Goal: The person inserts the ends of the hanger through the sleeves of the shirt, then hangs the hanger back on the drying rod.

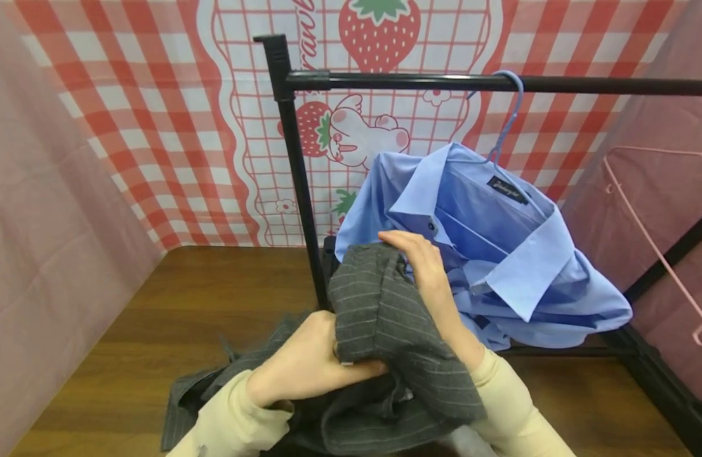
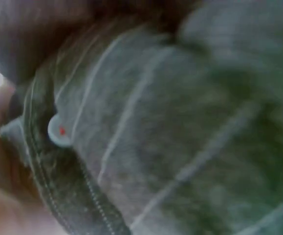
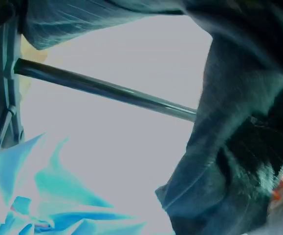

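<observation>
A dark grey pinstriped garment (image 1: pixel 379 304) is bunched up in front of me; its exact kind cannot be told from its folds. My left hand (image 1: pixel 305 365) grips it from the left, thumb lying along the cloth. On the far right side of the bundle my right hand (image 1: pixel 428 273) rests against the cloth with fingers stretched out; its thumb is hidden. A round pale button (image 2: pixel 59 130) shows beside a stitched band in the left wrist view. Loose cloth (image 3: pixel 229 132) hangs down in the right wrist view.
Behind my right hand a light blue collared shirt (image 1: pixel 534 266) hangs on a blue hanger (image 1: pixel 508 120) from a black rack (image 1: pixel 397 80). A pink hanger (image 1: pixel 648 222) is at the right. Below lies a wooden surface (image 1: pixel 225 285); pink and checked cloths stand around it.
</observation>
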Action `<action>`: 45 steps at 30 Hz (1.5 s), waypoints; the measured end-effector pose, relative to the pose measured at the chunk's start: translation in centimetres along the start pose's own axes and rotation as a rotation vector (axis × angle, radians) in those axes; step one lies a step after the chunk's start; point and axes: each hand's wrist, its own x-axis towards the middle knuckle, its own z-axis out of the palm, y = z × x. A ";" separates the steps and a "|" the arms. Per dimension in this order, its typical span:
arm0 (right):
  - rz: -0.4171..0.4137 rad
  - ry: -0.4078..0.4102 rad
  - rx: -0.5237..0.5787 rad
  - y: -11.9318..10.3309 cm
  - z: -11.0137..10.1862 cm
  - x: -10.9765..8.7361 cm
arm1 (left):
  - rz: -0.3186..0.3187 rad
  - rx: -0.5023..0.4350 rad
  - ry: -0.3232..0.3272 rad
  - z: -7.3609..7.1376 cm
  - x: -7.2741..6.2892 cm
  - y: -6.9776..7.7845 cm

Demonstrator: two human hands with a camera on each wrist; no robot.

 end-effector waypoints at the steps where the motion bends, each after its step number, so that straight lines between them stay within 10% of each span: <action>1: 0.019 0.014 0.008 0.1 -0.2 -0.2 | -0.021 -0.036 0.048 0.0 -0.1 0.2; 9: 0.154 0.252 0.385 -1.9 -0.8 -3.9 | -0.246 -0.291 0.575 -1.1 0.2 0.6; 13: 0.053 0.186 0.564 -4.1 0.7 -6.3 | -0.296 -0.386 0.715 -1.3 0.6 0.6; 19: -0.032 0.091 0.421 -5.9 3.3 -7.9 | -0.249 -0.311 0.731 -0.6 1.2 0.5; 25: 0.258 0.053 0.211 -6.0 5.2 -9.1 | -0.254 -0.390 0.625 0.2 1.1 0.8; 30: 0.361 0.208 0.220 -4.3 5.7 -8.8 | -0.264 -0.421 0.545 0.0 0.8 1.0; 45: 0.188 0.482 0.382 -1.0 -1.1 -2.4 | -0.230 -0.461 0.709 -3.2 -1.1 1.8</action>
